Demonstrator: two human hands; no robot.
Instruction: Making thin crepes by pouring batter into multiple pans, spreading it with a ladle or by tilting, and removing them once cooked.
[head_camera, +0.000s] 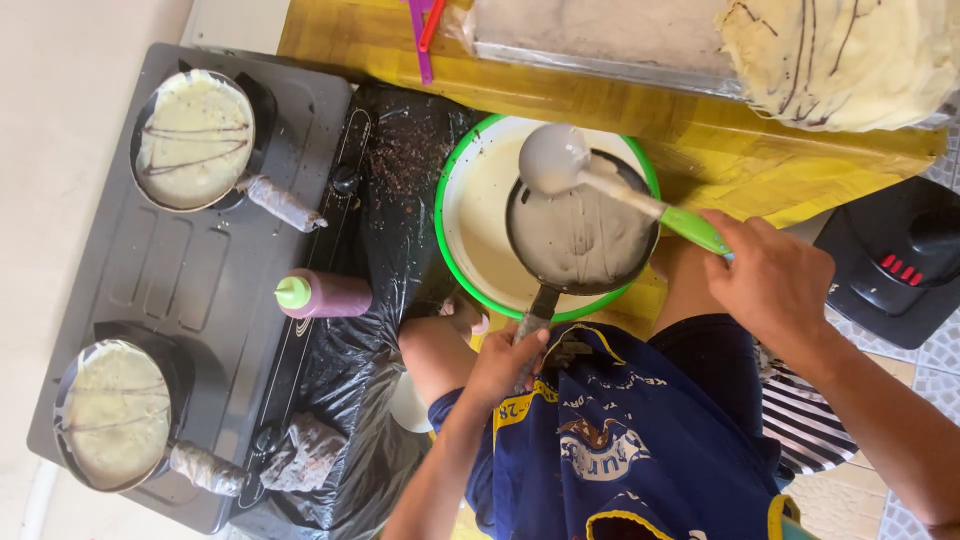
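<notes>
View from above of a person making thin crepes. The left hand (508, 362) is closed around the handle of a small dark pan (580, 235), holding it level over a white basin with a green rim (447, 180) that is filled with pale batter. The right hand (770, 280) is closed around the green handle of a ladle (555, 158), whose grey bowl sits at the pan's far edge, just above the basin. The pan's surface is coated with a thin grey-white film of batter.

To the left, a grey two-burner stove (210, 290) carries two more pans, the far pan (193, 140) and the near pan (112, 415), each holding a pale round crepe with dark chocolate lines across it. A squeeze bottle (325, 295) of dark sauce with a green cap lies on black plastic beside the stove. A stack of finished crepes (850, 55) rests on the yellow table at the top right.

Judging from the thin coat, this step goes best with the pan kept directly over the basin so drips fall back in, the ladle poured slowly, and the pan tilted gently to spread an even layer
</notes>
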